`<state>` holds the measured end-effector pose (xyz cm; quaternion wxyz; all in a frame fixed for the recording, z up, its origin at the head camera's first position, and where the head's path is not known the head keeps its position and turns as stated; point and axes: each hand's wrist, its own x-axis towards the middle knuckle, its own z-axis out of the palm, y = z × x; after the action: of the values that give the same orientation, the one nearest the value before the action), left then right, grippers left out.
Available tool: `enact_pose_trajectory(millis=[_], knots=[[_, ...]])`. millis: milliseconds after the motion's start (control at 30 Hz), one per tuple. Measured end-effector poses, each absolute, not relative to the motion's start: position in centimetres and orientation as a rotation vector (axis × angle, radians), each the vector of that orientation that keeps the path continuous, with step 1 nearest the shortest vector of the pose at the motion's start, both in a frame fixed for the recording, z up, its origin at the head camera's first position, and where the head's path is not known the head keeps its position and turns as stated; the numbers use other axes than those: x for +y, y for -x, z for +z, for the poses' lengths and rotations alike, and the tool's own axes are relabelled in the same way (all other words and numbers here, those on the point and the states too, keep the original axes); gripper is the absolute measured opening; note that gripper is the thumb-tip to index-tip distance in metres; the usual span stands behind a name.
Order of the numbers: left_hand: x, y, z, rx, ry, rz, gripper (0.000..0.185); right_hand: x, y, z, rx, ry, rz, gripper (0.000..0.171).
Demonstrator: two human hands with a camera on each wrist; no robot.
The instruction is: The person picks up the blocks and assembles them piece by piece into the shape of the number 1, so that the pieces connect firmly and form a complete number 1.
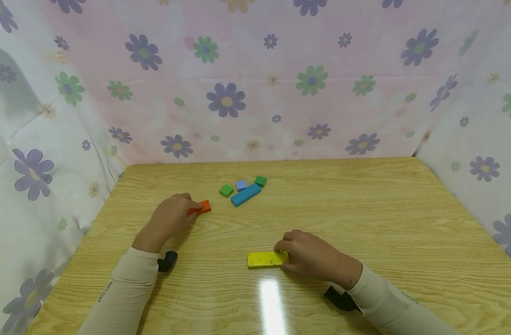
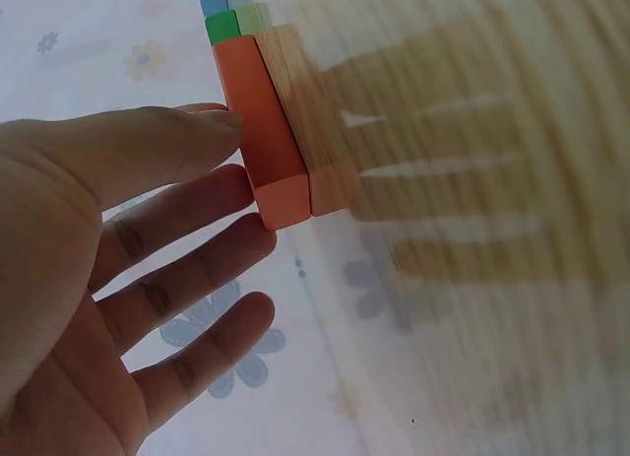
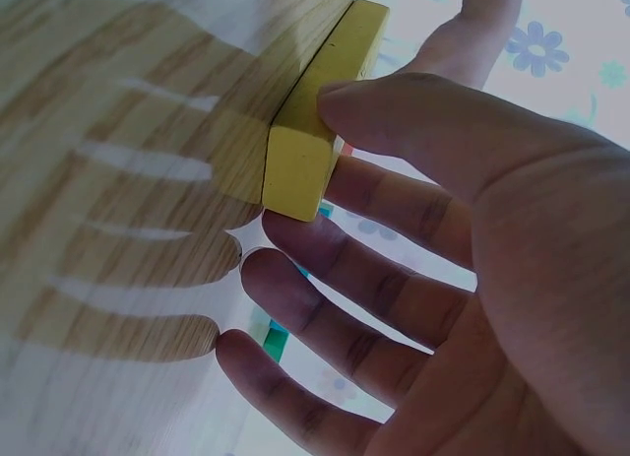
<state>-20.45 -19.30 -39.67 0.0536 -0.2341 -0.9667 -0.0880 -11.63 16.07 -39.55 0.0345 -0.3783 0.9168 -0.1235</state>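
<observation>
Yellow block [image 1: 261, 260] lies flat on the near part of the surface [image 1: 376, 209], its length running left to right. Right hand [image 1: 314, 258] pinches its right end between thumb and fingers; the outer fingers are spread apart. Left hand [image 1: 169, 216] pinches the left end of the red block [image 1: 205, 206], which rests on the surface farther off and to the left. Just beyond, to the right, stands a group of four: light green block [image 1: 226, 190] at left, purple block [image 1: 241, 185], long blue block [image 1: 246, 195] set diagonally, and dark green block [image 1: 261, 181] at the blue block's far right end. Contact between the purple and blue blocks cannot be confirmed. Flowered cloth [image 1: 255, 60] hangs behind the far edge.
</observation>
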Motion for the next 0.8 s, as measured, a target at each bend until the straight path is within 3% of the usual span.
enact_pose_trajectory(millis=[800], knots=[[-18.78, 20.44, -39.79, -2.972, 0.724, -0.305, 0.023, 16.11, 11.69, -39.67, 2.82, 1.159, -0.367, 0.025]])
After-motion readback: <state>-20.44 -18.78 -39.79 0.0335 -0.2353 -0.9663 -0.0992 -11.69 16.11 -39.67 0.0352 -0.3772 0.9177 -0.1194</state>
